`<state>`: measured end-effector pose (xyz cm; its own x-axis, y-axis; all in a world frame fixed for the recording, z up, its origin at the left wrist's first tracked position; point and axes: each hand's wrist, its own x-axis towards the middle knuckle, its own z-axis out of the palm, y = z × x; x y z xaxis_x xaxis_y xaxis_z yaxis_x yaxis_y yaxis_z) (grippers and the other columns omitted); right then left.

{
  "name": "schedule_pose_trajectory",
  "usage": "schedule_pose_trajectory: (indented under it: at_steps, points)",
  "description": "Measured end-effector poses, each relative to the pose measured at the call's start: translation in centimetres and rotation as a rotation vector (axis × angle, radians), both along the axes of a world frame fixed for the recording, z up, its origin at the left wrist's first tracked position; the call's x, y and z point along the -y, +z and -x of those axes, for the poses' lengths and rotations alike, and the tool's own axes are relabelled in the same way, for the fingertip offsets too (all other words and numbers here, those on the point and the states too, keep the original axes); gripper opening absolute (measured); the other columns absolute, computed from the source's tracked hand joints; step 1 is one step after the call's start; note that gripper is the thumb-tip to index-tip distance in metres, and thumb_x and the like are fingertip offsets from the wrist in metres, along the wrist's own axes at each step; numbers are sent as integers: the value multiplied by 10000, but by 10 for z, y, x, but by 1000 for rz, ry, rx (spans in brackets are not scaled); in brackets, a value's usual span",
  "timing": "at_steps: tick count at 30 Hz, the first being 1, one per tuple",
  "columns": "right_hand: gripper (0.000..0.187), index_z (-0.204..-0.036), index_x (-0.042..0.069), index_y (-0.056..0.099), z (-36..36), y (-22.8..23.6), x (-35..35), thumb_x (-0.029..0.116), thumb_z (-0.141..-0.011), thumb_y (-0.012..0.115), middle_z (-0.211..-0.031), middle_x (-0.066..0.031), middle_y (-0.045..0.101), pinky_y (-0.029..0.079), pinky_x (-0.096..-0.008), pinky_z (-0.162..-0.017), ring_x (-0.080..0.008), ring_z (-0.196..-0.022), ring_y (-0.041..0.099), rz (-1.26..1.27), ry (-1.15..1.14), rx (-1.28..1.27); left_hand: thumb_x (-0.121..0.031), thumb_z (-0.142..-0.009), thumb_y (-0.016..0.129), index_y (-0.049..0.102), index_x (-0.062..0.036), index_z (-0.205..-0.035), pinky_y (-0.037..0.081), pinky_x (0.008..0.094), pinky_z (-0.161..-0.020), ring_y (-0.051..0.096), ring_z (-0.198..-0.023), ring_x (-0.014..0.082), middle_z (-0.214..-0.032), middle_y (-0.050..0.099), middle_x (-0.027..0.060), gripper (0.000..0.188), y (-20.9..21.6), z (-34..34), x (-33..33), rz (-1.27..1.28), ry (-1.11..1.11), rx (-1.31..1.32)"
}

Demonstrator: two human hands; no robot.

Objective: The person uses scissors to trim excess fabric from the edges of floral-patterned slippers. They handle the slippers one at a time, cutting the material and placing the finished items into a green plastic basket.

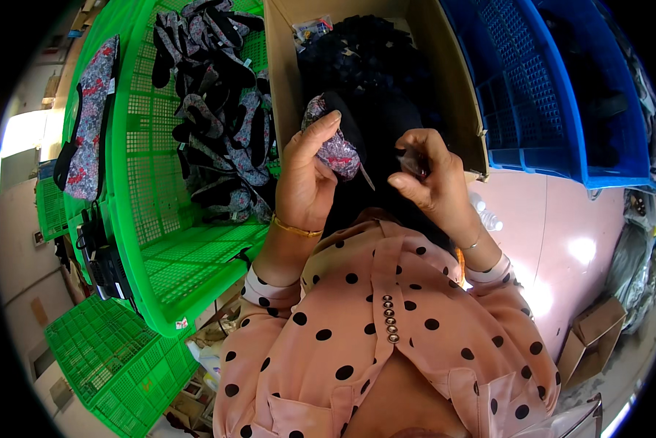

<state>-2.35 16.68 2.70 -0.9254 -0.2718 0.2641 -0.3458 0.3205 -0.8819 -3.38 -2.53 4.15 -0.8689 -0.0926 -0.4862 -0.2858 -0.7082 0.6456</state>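
Observation:
My left hand (310,164) is closed around a floral fabric slipper (340,155) with a black side, its thumb pressed on top. A thin tag-like strip hangs from the slipper's lower end. To the right, my right hand (437,179) has its fingers curled and its thumb bent in, around a small dark, partly see-through thing I cannot make out. Both hands are over the near end of a cardboard box (465,80) holding a heap of black pieces (357,55). A gap separates the two hands.
A green plastic crate (139,157) on the left holds many similar slippers (233,120); another floral piece (94,120) rests on its outer rim. Blue crates (521,80) stand at the right. Further green crates (98,350) are lower left, and an open carton (595,336) lower right.

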Motion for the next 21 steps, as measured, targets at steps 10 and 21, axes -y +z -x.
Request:
schedule_pose_trajectory:
  at_steps: [10, 21]
  points:
    - [358, -1020, 91, 590, 11, -11, 34, 126, -683, 705, -709, -6, 571, 464, -316, -542, -192, -633, 599, -305, -34, -601, -110, -900, 669, 651, -97, -1006, 550, 299, -751, 674, -837, 141, -912, 690, 24, 108, -6, -2, -6, -156, -24, -3]
    - [217, -824, 71, 472, 5, 2, -26, 196, -974, 567, -557, 70, 343, 209, -198, -428, -28, -457, 269, 1123, 212, 677, -130, -895, 696, 696, -44, -898, 556, 268, -773, 675, -820, 117, -906, 705, 38, 86, 2, 1, -22, -176, 19, 10]
